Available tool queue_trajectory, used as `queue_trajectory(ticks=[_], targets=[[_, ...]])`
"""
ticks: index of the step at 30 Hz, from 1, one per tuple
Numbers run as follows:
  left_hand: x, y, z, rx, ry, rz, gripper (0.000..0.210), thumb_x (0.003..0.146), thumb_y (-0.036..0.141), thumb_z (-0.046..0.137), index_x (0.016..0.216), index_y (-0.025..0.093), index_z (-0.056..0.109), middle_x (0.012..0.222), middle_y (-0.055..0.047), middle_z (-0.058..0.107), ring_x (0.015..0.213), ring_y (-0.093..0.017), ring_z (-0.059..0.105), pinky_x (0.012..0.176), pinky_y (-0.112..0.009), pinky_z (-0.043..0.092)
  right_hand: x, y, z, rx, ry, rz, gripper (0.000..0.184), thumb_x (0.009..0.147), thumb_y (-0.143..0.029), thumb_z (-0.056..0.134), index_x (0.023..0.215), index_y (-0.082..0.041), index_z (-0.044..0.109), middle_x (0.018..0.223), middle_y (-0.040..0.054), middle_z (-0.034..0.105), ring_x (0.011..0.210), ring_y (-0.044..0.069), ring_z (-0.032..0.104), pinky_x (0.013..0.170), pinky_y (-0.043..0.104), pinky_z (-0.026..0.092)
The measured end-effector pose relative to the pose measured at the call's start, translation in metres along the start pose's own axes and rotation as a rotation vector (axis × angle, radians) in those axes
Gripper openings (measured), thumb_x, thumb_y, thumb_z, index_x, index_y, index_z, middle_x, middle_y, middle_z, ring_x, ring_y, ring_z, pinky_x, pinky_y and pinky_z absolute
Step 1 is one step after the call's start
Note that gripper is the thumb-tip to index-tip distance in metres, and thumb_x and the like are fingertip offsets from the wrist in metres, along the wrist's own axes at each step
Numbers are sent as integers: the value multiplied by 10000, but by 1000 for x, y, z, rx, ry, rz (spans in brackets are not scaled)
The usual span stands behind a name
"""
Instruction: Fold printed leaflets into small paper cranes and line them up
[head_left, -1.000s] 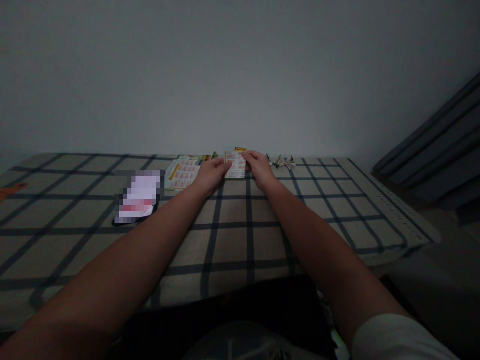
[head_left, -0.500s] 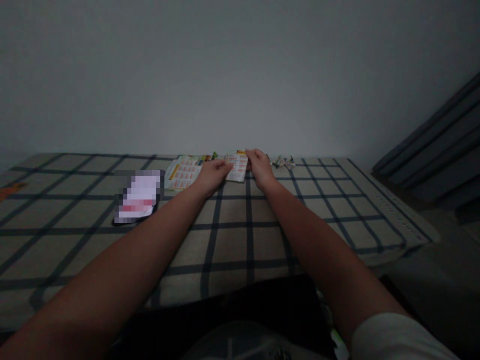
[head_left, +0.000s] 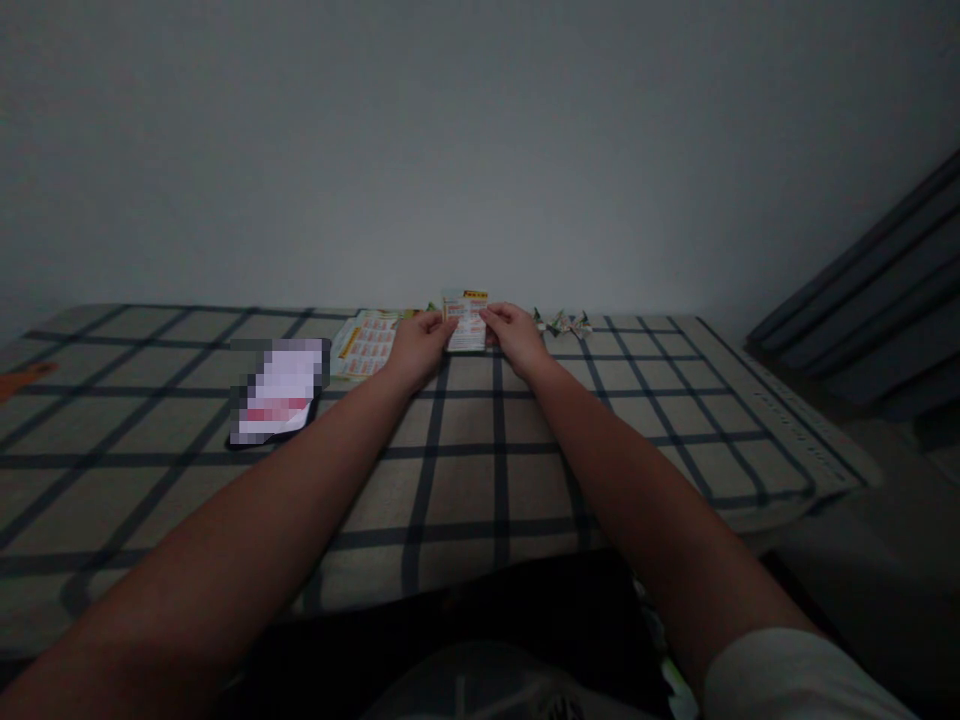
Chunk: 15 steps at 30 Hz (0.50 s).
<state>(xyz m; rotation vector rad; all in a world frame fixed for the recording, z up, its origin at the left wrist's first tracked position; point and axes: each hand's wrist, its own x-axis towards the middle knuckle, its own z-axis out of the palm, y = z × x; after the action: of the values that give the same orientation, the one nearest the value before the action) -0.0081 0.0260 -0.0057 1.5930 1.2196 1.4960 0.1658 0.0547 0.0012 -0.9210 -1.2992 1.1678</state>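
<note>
Between my two hands is a small folded paper (head_left: pixel 466 322) printed in red, yellow and black, raised at the far side of the table. My left hand (head_left: pixel 417 350) pinches its left edge with the thumb in front. At its right edge, my right hand (head_left: pixel 516 335) grips it between thumb and fingers. A larger printed sheet (head_left: pixel 364 346) with similar red blocks lies just left of my left hand, which partly covers it. Small folded paper pieces (head_left: pixel 566 324) rest beyond my right hand to the right.
A phone (head_left: pixel 279 392) with a blurred lit screen lies on the left of the checked tablecloth (head_left: pixel 465 480). Something orange (head_left: pixel 27 379) sits at the far left edge. A plain wall (head_left: pixel 480 150) stands behind the table, and dark pleated fabric (head_left: pixel 885 290) hangs at the right.
The folded paper has shifted slightly left and up and now stands straighter. My right hand has moved its grip from the paper's top corner down to its right edge.
</note>
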Motion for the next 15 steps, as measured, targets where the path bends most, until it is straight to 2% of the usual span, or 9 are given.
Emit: queue_trajectory(ticks=[4,10,15], targets=[[-2,3,2,-4,15,13,375,791,503,741,907,150,793,863,-77,775,799,-236,681,760,-328,535,0,-2,0,-48,24,-45,139,886,-306,725,835,-188,672,774,-11,706,656,103,637,615,216,539],[0,2,1,-31,68,14,354,811,482,705,918,152,776,860,-69,777,778,-217,680,712,-303,530,-1,0,-2,-45,-49,-46,183,881,-344,731,986,-194,737,798,-3,718,636,101,618,597,219,524],[2,0,1,-15,63,20,373,797,506,717,915,157,773,868,-70,773,797,-223,687,734,-309,534,1,2,-2,-86,-19,-52,41,882,-220,707,865,-182,708,736,-21,689,598,90,592,592,208,500]])
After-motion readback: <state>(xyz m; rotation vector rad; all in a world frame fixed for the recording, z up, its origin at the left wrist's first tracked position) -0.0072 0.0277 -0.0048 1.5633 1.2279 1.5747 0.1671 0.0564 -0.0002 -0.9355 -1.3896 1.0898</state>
